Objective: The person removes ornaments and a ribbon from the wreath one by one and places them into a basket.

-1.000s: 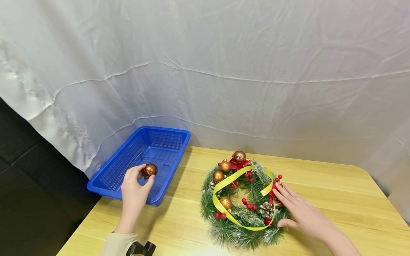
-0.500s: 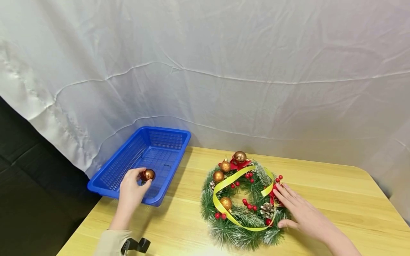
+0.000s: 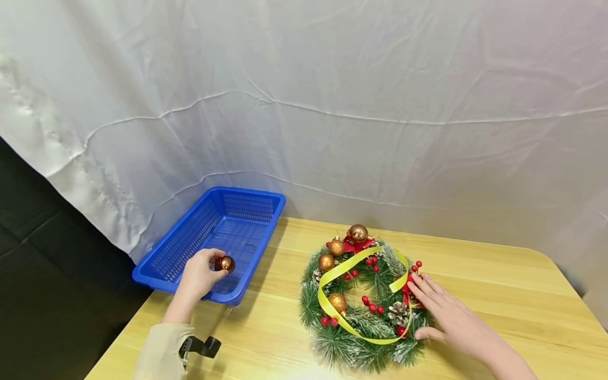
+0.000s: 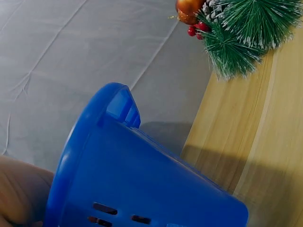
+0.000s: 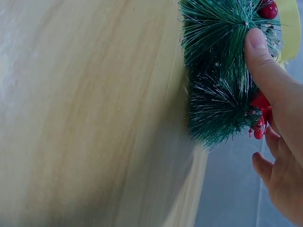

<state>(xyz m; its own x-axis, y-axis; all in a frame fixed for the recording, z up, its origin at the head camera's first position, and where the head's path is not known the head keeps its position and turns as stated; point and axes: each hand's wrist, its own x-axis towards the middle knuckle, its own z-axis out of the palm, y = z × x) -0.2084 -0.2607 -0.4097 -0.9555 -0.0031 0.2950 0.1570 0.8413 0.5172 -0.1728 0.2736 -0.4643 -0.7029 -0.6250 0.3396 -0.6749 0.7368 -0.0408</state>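
Hands are working well apart on my feed: one at the basket, one on the wreath. My left hand (image 3: 198, 275) is reaching over the near rim of the blue basket (image 3: 189, 241) and its curled fingers are pinching a copper bauble (image 3: 225, 263), holding it inside the basket, low over the mesh floor; I am not able to tell whether the bauble is touching the bottom. In the left wrist view I am seeing mostly the basket's blue outer wall (image 4: 142, 184) with only a sliver of the hand at the edge, so the grip is not showing there.

My right hand (image 3: 451, 317) is lying flat on the right side of the wreath (image 3: 363, 303), fingers straight and spread, thumb pressing the lower edge of the green needles. The right wrist view is confirming this: the thumb (image 5: 265, 66) is resting on the frosted pine branches (image 5: 218, 71), with red berries just beside the fingers.

I am seeing the wreath lying flat on the wooden table (image 3: 499, 295), to the right of the basket and apart from it. A yellow ribbon (image 3: 342, 269) is looping across it, and three more copper baubles, pine cones and red berries are sitting among the needles. A white cloth (image 3: 332, 105) is hanging behind the table.
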